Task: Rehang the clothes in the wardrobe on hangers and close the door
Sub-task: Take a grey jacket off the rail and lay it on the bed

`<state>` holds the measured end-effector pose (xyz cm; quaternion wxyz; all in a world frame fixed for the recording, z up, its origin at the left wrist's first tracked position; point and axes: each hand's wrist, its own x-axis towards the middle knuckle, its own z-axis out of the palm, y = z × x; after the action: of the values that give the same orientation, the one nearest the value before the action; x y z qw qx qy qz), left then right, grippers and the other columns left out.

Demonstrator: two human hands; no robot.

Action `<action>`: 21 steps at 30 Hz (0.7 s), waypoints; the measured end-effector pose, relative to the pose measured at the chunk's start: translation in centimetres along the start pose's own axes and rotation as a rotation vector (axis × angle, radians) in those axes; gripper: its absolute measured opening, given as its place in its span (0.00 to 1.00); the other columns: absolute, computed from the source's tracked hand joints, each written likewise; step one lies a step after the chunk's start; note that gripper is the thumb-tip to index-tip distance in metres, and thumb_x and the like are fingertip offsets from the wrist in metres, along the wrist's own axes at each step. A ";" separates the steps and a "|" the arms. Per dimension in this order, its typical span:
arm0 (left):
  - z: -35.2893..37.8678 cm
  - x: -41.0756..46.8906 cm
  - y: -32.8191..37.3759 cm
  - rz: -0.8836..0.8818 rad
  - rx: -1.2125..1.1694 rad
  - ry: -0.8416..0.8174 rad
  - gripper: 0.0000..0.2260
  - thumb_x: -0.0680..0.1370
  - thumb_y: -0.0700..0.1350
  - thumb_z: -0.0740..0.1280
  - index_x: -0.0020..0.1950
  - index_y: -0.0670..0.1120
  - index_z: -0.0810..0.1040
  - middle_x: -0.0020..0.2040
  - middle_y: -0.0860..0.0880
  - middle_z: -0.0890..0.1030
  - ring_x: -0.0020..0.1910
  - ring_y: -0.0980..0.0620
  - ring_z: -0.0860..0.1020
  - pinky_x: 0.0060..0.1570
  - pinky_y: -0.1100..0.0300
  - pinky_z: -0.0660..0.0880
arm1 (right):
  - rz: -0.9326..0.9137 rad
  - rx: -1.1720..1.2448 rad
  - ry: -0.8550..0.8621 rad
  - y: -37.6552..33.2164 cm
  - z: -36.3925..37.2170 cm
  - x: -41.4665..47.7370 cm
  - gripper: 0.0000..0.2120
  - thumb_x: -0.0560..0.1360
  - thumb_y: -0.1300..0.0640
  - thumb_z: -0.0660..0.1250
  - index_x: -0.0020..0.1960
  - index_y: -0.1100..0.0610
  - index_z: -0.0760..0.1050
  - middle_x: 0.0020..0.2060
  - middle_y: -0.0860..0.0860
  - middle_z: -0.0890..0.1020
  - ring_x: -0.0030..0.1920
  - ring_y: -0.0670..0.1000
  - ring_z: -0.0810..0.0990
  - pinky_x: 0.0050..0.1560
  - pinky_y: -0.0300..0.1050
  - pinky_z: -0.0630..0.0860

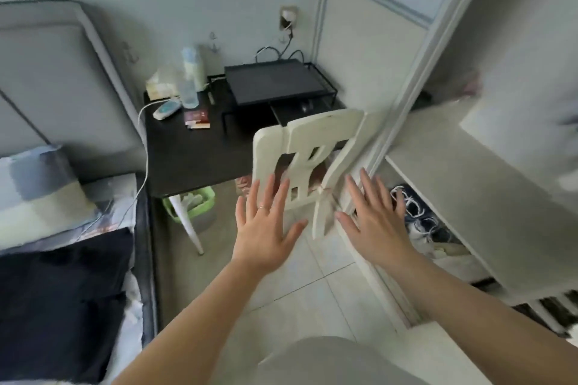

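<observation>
Both bare forearms reach forward from the bottom edge; the left hand [266,228] and right hand [377,222] hover with fingers straight and spread, holding nothing. White open-fronted wardrobe [469,194] stands at right, its pale blue-trimmed sliding door [375,50] open. Dark and white crumpled clothes [422,225] lie heaped in the lowest compartment; no hanger is visible. Assessment: task at its start, rehanging and door closing both outstanding. Cream wooden chair [312,144] stands before the black counter [194,159]. Blue lettering on the door print is too blurred to read; no brand legible
</observation>
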<state>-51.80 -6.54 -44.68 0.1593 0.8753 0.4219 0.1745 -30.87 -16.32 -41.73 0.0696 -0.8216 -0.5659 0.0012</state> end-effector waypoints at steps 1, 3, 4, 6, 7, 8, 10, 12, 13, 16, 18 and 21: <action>0.5 2.4 2.0 0.052 -0.011 0.001 0.34 0.80 0.71 0.45 0.80 0.61 0.35 0.81 0.56 0.36 0.78 0.51 0.32 0.74 0.45 0.32 | 0.024 -0.002 0.030 2.4 -1.1 0.7 0.32 0.80 0.34 0.46 0.79 0.43 0.42 0.80 0.47 0.43 0.79 0.54 0.43 0.74 0.66 0.43; 1.2 6.9 5.9 0.161 -0.035 0.006 0.33 0.80 0.71 0.45 0.80 0.61 0.35 0.81 0.56 0.36 0.78 0.52 0.31 0.74 0.45 0.32 | 0.065 -0.022 0.098 7.0 -3.6 1.9 0.33 0.80 0.34 0.47 0.79 0.43 0.41 0.80 0.47 0.44 0.80 0.54 0.42 0.74 0.64 0.41; 1.4 9.2 8.0 0.213 -0.040 0.011 0.33 0.80 0.71 0.45 0.80 0.61 0.35 0.81 0.56 0.37 0.78 0.52 0.30 0.75 0.45 0.32 | 0.084 -0.036 0.138 9.2 -5.1 2.6 0.33 0.80 0.34 0.46 0.79 0.43 0.41 0.80 0.47 0.44 0.79 0.53 0.42 0.74 0.63 0.39; 1.4 13.8 12.2 0.309 -0.048 0.030 0.33 0.79 0.71 0.44 0.80 0.61 0.35 0.81 0.56 0.37 0.78 0.52 0.31 0.75 0.44 0.34 | 0.120 -0.067 0.227 13.1 -8.6 3.9 0.32 0.79 0.33 0.45 0.79 0.42 0.41 0.80 0.46 0.44 0.79 0.53 0.42 0.74 0.62 0.38; 1.1 16.0 14.4 0.350 -0.054 0.045 0.33 0.79 0.71 0.43 0.80 0.61 0.36 0.82 0.55 0.38 0.78 0.52 0.31 0.76 0.43 0.35 | 0.135 -0.089 0.271 14.8 -10.5 4.5 0.32 0.79 0.33 0.44 0.79 0.42 0.41 0.80 0.46 0.44 0.80 0.53 0.42 0.74 0.63 0.39; 0.7 18.2 16.6 0.391 -0.061 0.061 0.33 0.79 0.71 0.43 0.80 0.61 0.37 0.82 0.55 0.39 0.79 0.51 0.33 0.76 0.43 0.36 | 0.151 -0.116 0.315 16.3 -12.5 5.1 0.33 0.79 0.33 0.44 0.79 0.42 0.42 0.80 0.46 0.45 0.80 0.53 0.43 0.75 0.64 0.41; -0.3 22.3 21.1 0.477 -0.072 0.109 0.33 0.79 0.69 0.46 0.81 0.60 0.39 0.82 0.55 0.40 0.80 0.49 0.35 0.77 0.42 0.37 | 0.172 -0.176 0.406 18.9 -16.5 6.2 0.33 0.79 0.33 0.46 0.80 0.43 0.44 0.80 0.46 0.46 0.80 0.53 0.44 0.74 0.64 0.43; -1.5 25.9 25.4 0.563 -0.086 0.164 0.33 0.79 0.69 0.47 0.81 0.60 0.40 0.82 0.55 0.41 0.80 0.49 0.36 0.76 0.43 0.37 | 0.173 -0.238 0.478 21.2 -20.5 6.9 0.33 0.79 0.33 0.47 0.80 0.44 0.46 0.80 0.46 0.47 0.80 0.53 0.44 0.74 0.64 0.43; -2.2 27.6 27.5 0.600 -0.092 0.190 0.33 0.79 0.69 0.47 0.81 0.60 0.40 0.82 0.55 0.42 0.80 0.49 0.37 0.76 0.43 0.38 | 0.175 -0.270 0.506 22.2 -22.5 7.3 0.33 0.79 0.33 0.47 0.80 0.44 0.46 0.80 0.46 0.47 0.80 0.53 0.43 0.74 0.64 0.43; -4.4 32.4 33.6 0.705 -0.103 0.272 0.33 0.79 0.70 0.46 0.81 0.60 0.42 0.82 0.55 0.43 0.80 0.49 0.39 0.76 0.44 0.40 | 0.201 -0.356 0.586 24.9 -28.6 8.2 0.33 0.79 0.34 0.46 0.80 0.44 0.47 0.80 0.46 0.46 0.80 0.53 0.43 0.75 0.66 0.45; -5.8 35.3 37.5 0.776 -0.118 0.321 0.33 0.79 0.70 0.45 0.81 0.59 0.43 0.82 0.55 0.43 0.80 0.49 0.39 0.77 0.44 0.41 | 0.239 -0.422 0.622 26.5 -32.5 8.8 0.33 0.79 0.34 0.46 0.80 0.44 0.46 0.80 0.45 0.45 0.80 0.53 0.42 0.75 0.67 0.45; -7.6 39.4 43.3 0.884 -0.156 0.386 0.33 0.79 0.70 0.43 0.81 0.60 0.41 0.82 0.55 0.44 0.80 0.49 0.39 0.77 0.42 0.41 | 0.297 -0.516 0.667 28.8 -37.5 9.7 0.33 0.79 0.34 0.44 0.80 0.44 0.41 0.80 0.46 0.42 0.79 0.54 0.40 0.74 0.66 0.40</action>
<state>-2.59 0.08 -12.72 0.0542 0.9078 0.0175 0.4155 2.38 -21.66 -7.14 0.0399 -0.8398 -0.3703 -0.3950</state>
